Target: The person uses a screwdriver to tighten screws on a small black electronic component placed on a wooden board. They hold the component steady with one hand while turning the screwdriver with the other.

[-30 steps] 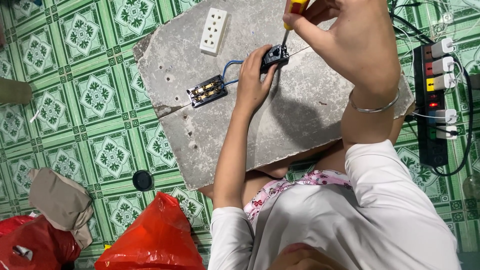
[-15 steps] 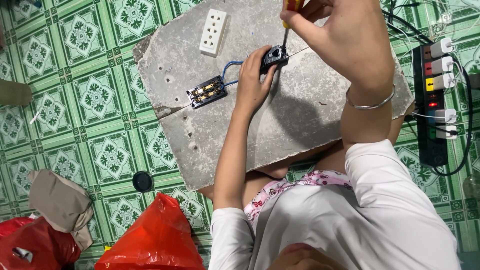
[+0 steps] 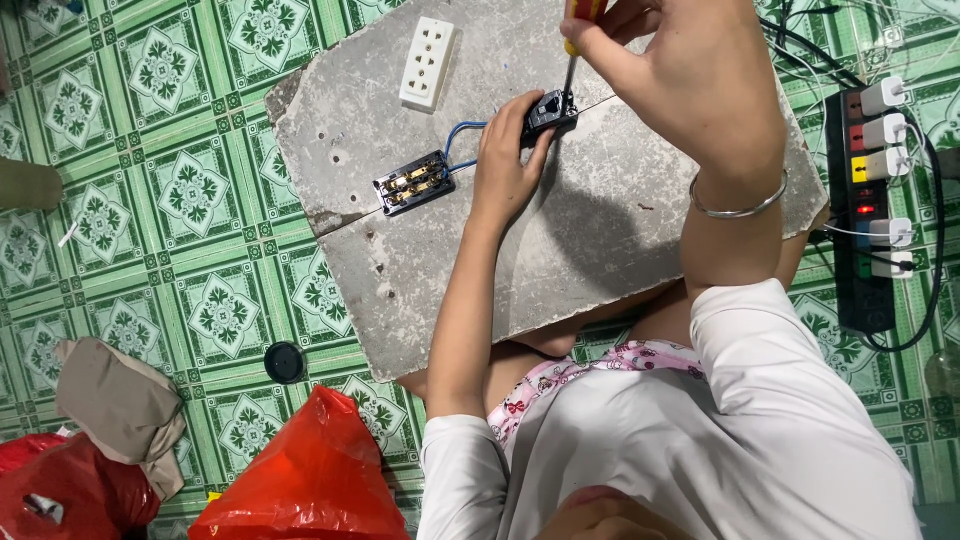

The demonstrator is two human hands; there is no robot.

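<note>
**Screwdriver stays on black socket part**

Little has moved since the earlier frame: the right hand still grips the screwdriver, fingers closed round its yellow-and-red handle, tip down on the small black part. The left hand pinches that part against the grey slab, far of centre. Blue wires run left to an open socket; a white outlet lies farther off, a power strip at right.

The right hand with the screwdriver has drifted slightly left and lower over the black switch.
</note>
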